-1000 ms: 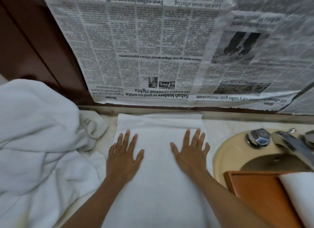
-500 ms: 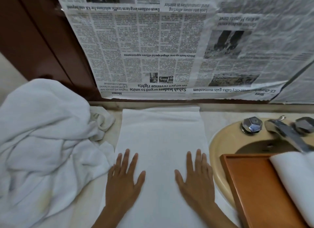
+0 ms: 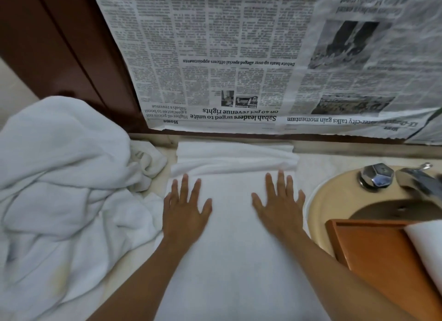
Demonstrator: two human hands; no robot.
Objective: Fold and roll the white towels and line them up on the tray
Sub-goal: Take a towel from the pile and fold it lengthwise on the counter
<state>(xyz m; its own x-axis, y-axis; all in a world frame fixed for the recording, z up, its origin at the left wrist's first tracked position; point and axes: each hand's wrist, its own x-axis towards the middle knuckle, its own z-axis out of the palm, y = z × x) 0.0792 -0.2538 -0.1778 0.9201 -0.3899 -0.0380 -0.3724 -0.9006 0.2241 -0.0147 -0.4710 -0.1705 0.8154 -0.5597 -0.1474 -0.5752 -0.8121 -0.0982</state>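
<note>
Hands flat on towel, far edge bunched

A folded white towel lies flat as a long strip in the centre, running from near to far. Its far end is bunched into soft ridges. To the left, touching the strip's edge, sits a large crumpled heap of white towels, loose and unfolded. At the near right is an orange-brown wooden tray with a raised rim, set at a slant. A smooth, rounded white towel roll lies in it, cut off by the right edge.
</note>
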